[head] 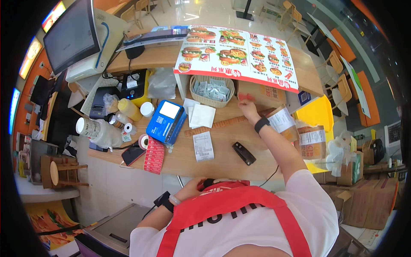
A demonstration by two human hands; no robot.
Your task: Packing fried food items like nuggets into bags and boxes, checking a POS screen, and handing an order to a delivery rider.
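My right hand [248, 110] reaches to the far side of the counter, beneath the edge of the menu board. A blurred red packet [246, 97] shows at its fingertips, in front of a brown paper bag [268, 93]. Left of that hand stands a woven basket [196, 95] filled with small sachets [213, 90]. My left hand [191, 189] is bent in against the red apron [224, 197], close to a dark object; the apron hides part of its fingers. Between my arms lie a black stapler [244, 153] and a printed receipt [203, 146].
Napkins [202, 116] and a blue payment device [167, 122] stand left of centre. Further left are a sauce bottle [129, 109], stacked cups [99, 131] and a phone [132, 155]. Bags with receipts [310, 141] stand at right, by a yellow bin [316, 112]. The menu board [236, 54] overhangs the counter.
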